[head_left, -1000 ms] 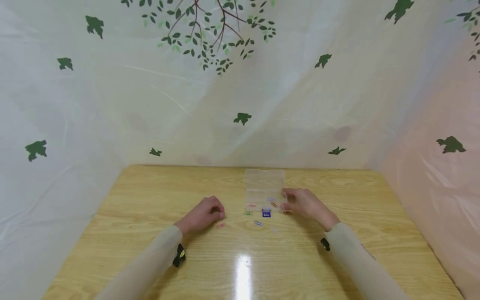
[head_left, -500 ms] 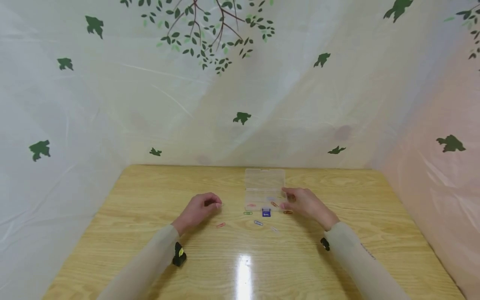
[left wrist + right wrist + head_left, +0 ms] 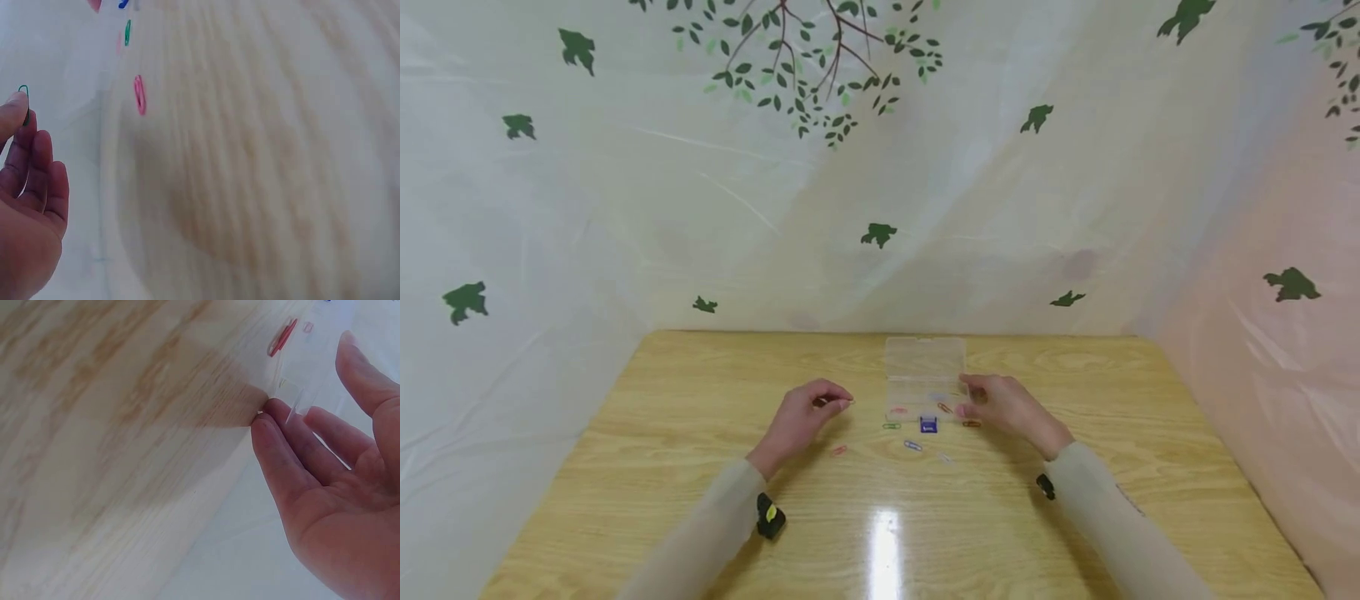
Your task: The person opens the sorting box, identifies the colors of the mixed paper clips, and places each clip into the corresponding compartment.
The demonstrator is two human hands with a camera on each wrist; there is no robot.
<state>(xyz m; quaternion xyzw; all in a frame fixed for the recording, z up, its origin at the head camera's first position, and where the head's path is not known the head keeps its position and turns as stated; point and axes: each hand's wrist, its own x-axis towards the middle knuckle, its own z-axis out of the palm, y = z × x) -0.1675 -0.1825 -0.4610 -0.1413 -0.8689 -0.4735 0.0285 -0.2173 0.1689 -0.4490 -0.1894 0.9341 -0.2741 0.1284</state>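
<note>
My left hand (image 3: 799, 418) is raised over the table, left of a clear plastic box (image 3: 927, 357). Between thumb and fingertips it pinches a green paper clip (image 3: 25, 115), seen best in the left wrist view. The box lies with its lid folded back, and several coloured paper clips show inside. At the box's right side, my right hand (image 3: 1011, 410) touches it with its relaxed fingertips, the thumb held apart, as the right wrist view shows. A red paper clip (image 3: 282, 339) lies beside the box, close to that hand.
In front of the box lie a second green paper clip (image 3: 891, 426), a blue paper clip (image 3: 913, 446), a pale clip (image 3: 944, 457) and a small dark blue piece (image 3: 928, 425). A pink paper clip (image 3: 840, 450) sits nearer the left hand. A white printed curtain (image 3: 775, 250) hangs behind the table.
My left hand has lifted from the table beside the pink clip with the green paper clip, then moved slightly right toward the box. My right hand has stayed at the box's side.
</note>
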